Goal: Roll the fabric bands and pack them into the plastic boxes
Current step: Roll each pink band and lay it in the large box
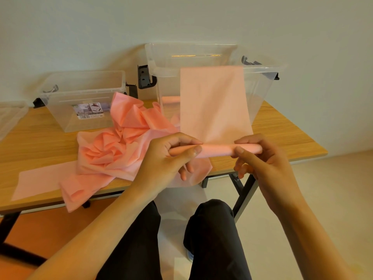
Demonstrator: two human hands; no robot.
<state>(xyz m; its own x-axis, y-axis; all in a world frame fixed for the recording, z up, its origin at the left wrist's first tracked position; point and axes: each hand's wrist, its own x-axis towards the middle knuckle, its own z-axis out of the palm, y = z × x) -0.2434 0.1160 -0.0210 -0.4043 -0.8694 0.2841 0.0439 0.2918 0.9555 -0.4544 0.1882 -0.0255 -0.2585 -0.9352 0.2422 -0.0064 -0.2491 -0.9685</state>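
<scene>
A pink fabric band [215, 102] is partly rolled; its loose end drapes up over the front rim of the large clear plastic box [260, 87]. The rolled part [217, 150] lies between my hands above the table's front edge. My left hand [169, 158] pinches the roll's left end between thumb and fingers. My right hand [260, 158] pinches the right end. A heap of crumpled pink bands [113, 146] lies on the table to the left. A smaller clear box [84, 98] stands behind the heap. Something pink shows through the large box's wall at its bottom.
The wooden table [282, 136] has a flat pink band [44, 180] at its front left. A clear lid or tray [10, 116] sits at the far left edge. Black clasps hang on the boxes. My legs in dark trousers [214, 239] are below the table.
</scene>
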